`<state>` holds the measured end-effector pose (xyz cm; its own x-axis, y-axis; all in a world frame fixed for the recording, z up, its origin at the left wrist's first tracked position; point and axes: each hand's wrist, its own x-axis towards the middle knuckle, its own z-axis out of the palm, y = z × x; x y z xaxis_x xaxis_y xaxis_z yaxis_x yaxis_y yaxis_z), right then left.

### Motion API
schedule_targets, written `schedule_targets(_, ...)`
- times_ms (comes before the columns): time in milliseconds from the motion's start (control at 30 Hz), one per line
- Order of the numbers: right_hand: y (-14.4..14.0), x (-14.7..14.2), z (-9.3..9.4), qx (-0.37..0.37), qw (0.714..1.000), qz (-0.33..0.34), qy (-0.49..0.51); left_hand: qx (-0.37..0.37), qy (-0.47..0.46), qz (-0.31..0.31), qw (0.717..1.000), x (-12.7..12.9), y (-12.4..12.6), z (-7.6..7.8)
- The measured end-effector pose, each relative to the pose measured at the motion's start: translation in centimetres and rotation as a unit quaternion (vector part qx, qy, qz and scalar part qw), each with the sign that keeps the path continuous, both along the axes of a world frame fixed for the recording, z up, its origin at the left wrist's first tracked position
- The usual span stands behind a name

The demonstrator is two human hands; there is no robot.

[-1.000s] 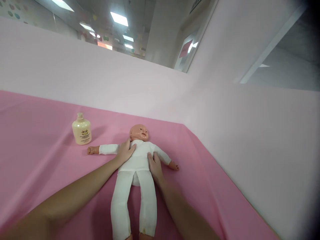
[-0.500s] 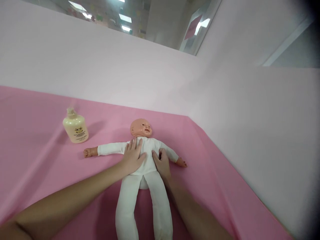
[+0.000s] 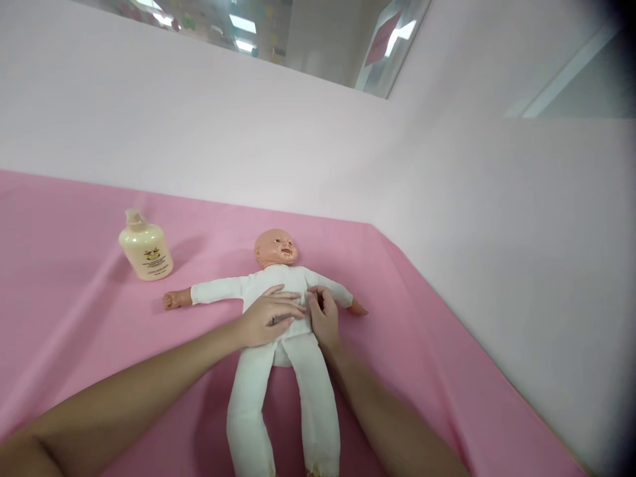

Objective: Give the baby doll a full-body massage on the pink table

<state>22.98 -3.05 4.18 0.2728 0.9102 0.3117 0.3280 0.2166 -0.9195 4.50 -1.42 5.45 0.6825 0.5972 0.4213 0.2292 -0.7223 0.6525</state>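
Note:
A baby doll (image 3: 276,281) in a white cloth suit lies on its back on the pink sheet (image 3: 79,331), arms spread, head toward the wall. My left hand (image 3: 268,316) lies flat across the doll's belly, fingers stretched to the right. My right hand (image 3: 324,320) rests on the doll's right side at the waist, its fingers touching the left hand's fingertips. Neither hand grips anything.
A cream-coloured lotion bottle (image 3: 145,247) stands on the sheet to the left of the doll, beyond its outstretched arm. Pale pink partition walls (image 3: 497,218) close off the surface at the back and along the right.
My left hand slid from the doll's shoulder down across its belly and turned sideways. My right hand moved inward until the fingertips meet. The camera tilted down slightly.

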Motion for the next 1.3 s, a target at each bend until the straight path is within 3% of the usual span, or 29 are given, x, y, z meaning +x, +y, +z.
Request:
schedule_targets(167, -1.1, 0.1, 0.6, 0.091, 0.992, 0.063, -0.065, 0.026, 0.019, -0.026, 0.999, -0.4, 0.2, 0.4)
schedule_targets(300, -2.1, -0.1, 1.9, 0.124, 0.939, 0.25, -0.199, 0.064, 0.078, -0.1, 0.99, -0.3, -0.5, 1.7)
schedule_targets(400, -1.9, -0.3, 2.4, 0.107, 0.911, 0.31, -0.249, 0.064, 0.07, -0.114, 0.989, 0.0, -0.7, 2.0)
schedule_targets(533, -1.2, -0.5, 1.7, 0.088, 0.93, 0.286, -0.215, 0.053, 0.031, -0.064, 0.996, 0.2, -0.4, 1.2)
schedule_targets(700, -0.9, -0.7, 0.0, 0.04, 0.966, 0.19, -0.173, 0.065, 0.004, 0.009, 0.998, 0.1, 0.1, 0.0)
schedule_targets(833, -0.8, -0.4, -0.9, 0.008, 0.978, 0.149, -0.143, 0.011, -0.051, 0.141, 0.989, 0.0, 0.8, -0.9)
schedule_targets(967, -0.6, -0.1, -0.5, 0.009, 0.979, 0.166, -0.118, -0.033, -0.08, 0.235, 0.968, -0.2, 2.3, -1.9)
schedule_targets(1167, -0.7, 0.6, 0.5, 0.03, 0.974, 0.214, -0.076, -0.008, -0.015, 0.216, 0.976, -0.9, 3.5, -2.3)
schedule_targets(1300, -0.9, 1.1, 0.8, 0.089, 0.927, 0.321, -0.174, 0.028, 0.04, 0.151, 0.987, -1.3, 3.1, -1.7)
